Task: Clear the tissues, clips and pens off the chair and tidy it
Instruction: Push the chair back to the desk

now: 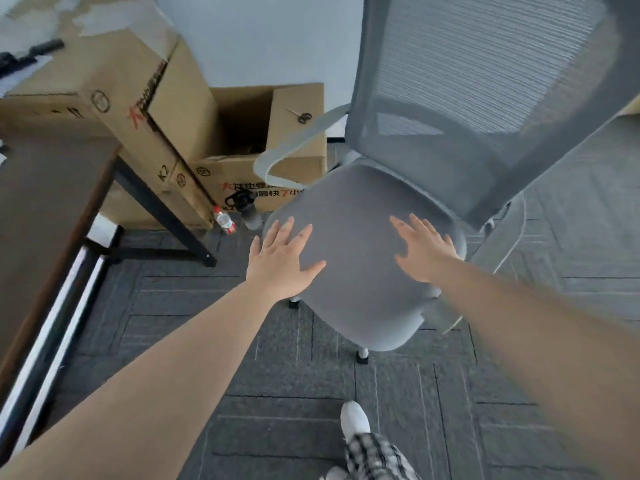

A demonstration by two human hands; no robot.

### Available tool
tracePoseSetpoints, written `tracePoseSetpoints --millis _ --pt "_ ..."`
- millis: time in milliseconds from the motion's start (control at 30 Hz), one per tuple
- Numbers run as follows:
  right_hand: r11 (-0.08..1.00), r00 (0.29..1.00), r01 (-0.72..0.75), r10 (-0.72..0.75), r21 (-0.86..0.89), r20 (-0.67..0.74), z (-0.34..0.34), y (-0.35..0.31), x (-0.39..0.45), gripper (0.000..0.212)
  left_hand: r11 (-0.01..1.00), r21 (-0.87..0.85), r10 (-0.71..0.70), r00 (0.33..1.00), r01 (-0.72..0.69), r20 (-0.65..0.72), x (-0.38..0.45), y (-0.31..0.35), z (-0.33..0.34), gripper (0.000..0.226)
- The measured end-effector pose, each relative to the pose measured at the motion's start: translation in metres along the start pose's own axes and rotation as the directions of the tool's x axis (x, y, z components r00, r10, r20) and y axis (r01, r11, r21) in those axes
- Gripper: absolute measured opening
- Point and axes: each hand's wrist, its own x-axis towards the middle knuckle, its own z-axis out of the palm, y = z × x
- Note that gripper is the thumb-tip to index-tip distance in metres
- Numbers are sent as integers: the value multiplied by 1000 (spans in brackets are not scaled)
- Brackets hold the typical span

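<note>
A grey office chair stands in the middle of the view, with a padded seat and a mesh backrest. The seat's surface is bare; I see no tissues, clips or pens on it. My left hand lies flat on the seat's left front edge, fingers spread, holding nothing. My right hand rests flat on the seat's right side, fingers spread, holding nothing.
A dark wooden desk with black legs stands at the left. Cardboard boxes stand behind the chair, one open-topped with scissors on its flap. A small red-labelled bottle and a dark bottle stand on the grey carpet. My white shoe is below.
</note>
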Motion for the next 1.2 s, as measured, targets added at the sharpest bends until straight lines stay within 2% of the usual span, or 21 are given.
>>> tracePoseSetpoints --millis 167,300,433,667,867,967,1067,1200 --pt "999 995 -46 47 7 -86 -5 76 -30 72 993 -59 97 995 -97 -2 1 71 24 71" --pt "996 992 -86 86 7 -92 -2 130 -51 75 981 -139 141 989 -135 33 -17 123 47 70" --pt "992 994 -98 102 79 -50 0 166 -51 80 978 -94 193 978 -186 78 -21 172 64 71" --pt "965 991 -20 55 262 -125 -28 226 7 98 994 -49 99 987 -94 128 16 253 72 77" --pt "894 975 32 71 447 -211 -80 278 52 110 993 -116 10 986 9 165 59 316 83 77" --pt "867 961 104 38 488 -273 -97 283 64 109 990 -133 -32 981 57 189 65 327 92 68" --pt "841 938 212 -33 498 -345 -106 274 69 107 995 -61 -64 980 77 188 61 328 100 60" --pt "765 943 235 -31 599 -331 -107 256 68 107 996 -3 -88 977 91 192 57 325 101 56"
